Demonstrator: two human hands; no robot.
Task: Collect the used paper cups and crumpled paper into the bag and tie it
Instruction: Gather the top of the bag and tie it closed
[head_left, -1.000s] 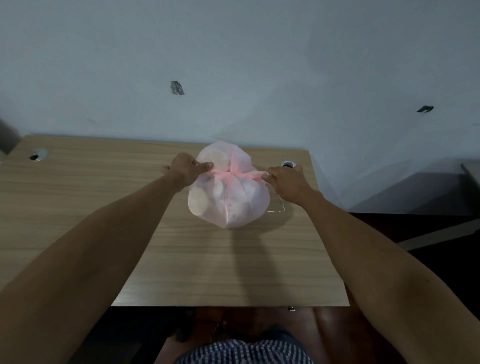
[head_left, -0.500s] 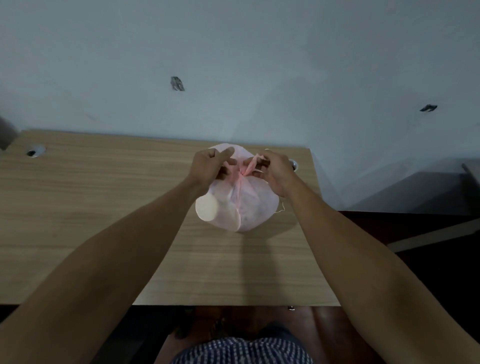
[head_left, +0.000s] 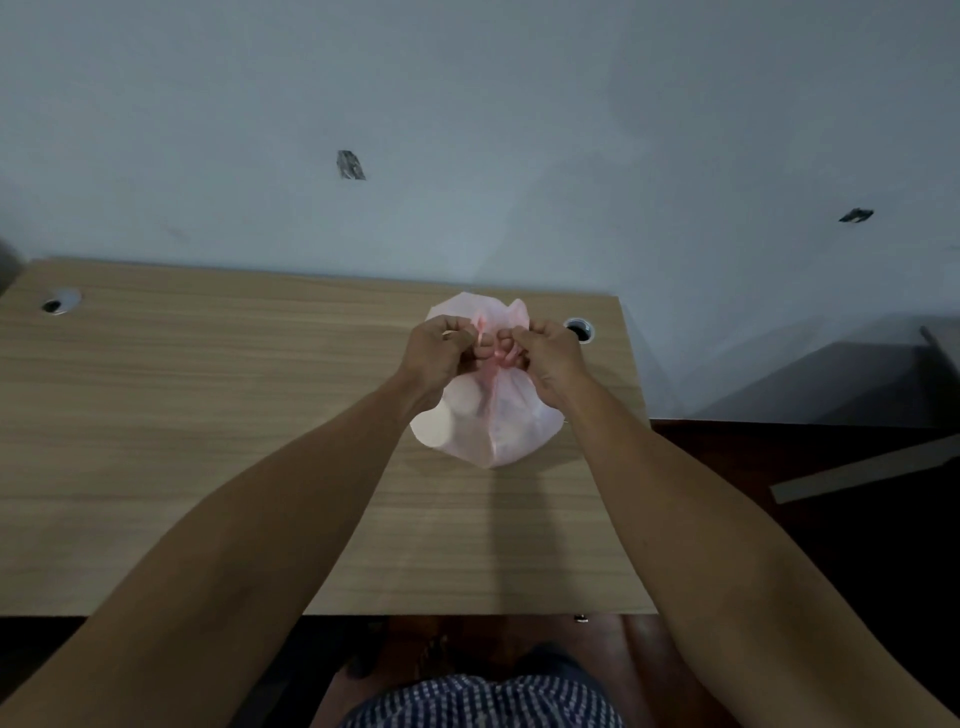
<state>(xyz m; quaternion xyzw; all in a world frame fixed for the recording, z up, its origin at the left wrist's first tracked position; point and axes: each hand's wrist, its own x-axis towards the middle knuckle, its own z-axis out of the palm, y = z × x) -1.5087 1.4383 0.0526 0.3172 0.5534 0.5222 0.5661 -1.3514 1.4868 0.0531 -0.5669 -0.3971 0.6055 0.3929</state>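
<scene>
Tying is the step in hand: near the tabletop's (head_left: 208, 415) far right corner the pink bag (head_left: 498, 426), cups showing inside, has its gathered ears pinched by left hand (head_left: 441, 353) and right hand (head_left: 550, 358), knuckles touching, so next likely calls for crossing and pulling them apart.

Your view is dim and soft, with no glare. The bag (head_left: 488, 415) throws a faint shadow toward 6 o'clock across the table (head_left: 208, 415). Wide-angle distortion stretches your forearms at 5 and 7 o'clock.
</scene>
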